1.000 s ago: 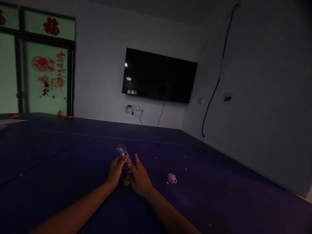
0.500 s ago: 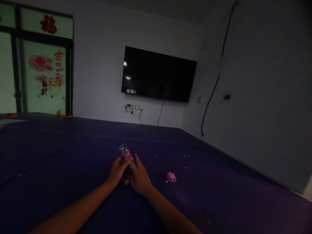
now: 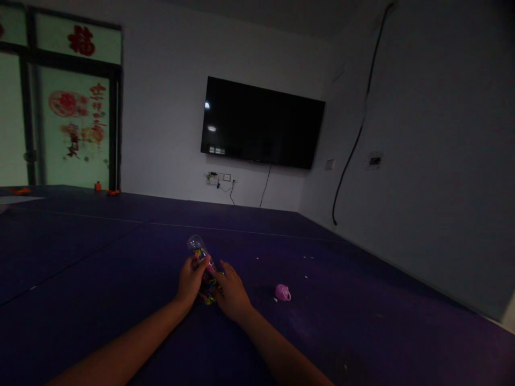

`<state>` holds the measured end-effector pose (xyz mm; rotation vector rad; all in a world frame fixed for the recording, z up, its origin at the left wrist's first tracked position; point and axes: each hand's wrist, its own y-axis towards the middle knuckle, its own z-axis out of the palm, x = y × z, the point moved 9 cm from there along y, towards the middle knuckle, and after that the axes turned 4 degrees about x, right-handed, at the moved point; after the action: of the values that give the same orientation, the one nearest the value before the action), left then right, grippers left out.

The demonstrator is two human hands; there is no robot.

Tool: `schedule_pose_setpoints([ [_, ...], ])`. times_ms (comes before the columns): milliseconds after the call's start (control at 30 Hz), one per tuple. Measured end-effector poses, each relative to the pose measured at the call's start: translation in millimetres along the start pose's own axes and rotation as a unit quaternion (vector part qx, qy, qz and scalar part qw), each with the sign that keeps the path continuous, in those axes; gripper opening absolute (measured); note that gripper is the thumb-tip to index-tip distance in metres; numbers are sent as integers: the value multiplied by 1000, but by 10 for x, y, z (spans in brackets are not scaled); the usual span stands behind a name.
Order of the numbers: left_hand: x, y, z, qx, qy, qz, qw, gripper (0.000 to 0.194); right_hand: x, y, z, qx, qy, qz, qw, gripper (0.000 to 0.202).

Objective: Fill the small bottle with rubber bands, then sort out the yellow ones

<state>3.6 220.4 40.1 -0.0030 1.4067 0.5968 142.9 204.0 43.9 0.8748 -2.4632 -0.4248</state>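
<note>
A clear plastic bottle (image 3: 195,243) with a rounded end and small colourful pieces inside lies tilted in the middle of the head view. My left hand (image 3: 190,281) is closed around its side, thumb on top. My right hand (image 3: 232,294) is at the bottle's lower end, fingers stretched out and apart, the fingertips at or very near the bottle; exact contact is hard to see. Between the hands, a heap of small multicoloured pieces (image 3: 207,296) lies on the purple surface, partly hidden by my fingers. A pink lid-like piece with a ring handle (image 3: 282,292) rests to the right.
The dark purple surface (image 3: 120,257) spreads wide, with seams and a few white scraps (image 3: 306,277). Orange objects (image 3: 112,192) stand at the far left by the glass door (image 3: 76,134). A television (image 3: 263,123) hangs on the back wall; a black cable (image 3: 350,155) runs down the right wall.
The bottle's rounded end has shifted left, and more coloured pieces show between my hands. The fingers of my right hand have come down slightly. The pink piece has not moved.
</note>
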Motion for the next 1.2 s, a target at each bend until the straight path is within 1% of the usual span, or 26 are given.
schedule_pose_setpoints([
  [133,-10,10,-48,-21,1,9,1000,46,-5,13,14,5,6,-6,1000,48],
  [233,-12,14,-58,-26,2,14,1000,45,-6,18,8,1,11,-6,1000,45],
  [367,-19,17,-49,-23,3,22,999,44,-21,22,-56,-30,26,6,999,38],
  [567,-50,2,-32,-18,7,29,999,46,-102,12,-201,-85,61,46,993,29],
  [667,-79,-10,-23,-14,17,34,999,47,-133,5,-217,-86,69,48,993,34],
  [800,-110,-11,-44,-27,32,48,998,48,-158,10,-159,-64,66,52,994,46],
  [900,-108,-7,-49,-30,37,54,997,50,-177,15,-119,-59,68,63,994,55],
  [1033,-97,-14,-30,-18,43,59,997,53,-155,17,-105,-67,78,47,994,62],
  [1100,-101,-21,-20,-14,52,65,996,54,-151,14,-105,-71,85,41,993,64],
  [1200,-108,-26,6,-2,58,72,996,57,-152,12,-112,-80,92,35,992,61],
])
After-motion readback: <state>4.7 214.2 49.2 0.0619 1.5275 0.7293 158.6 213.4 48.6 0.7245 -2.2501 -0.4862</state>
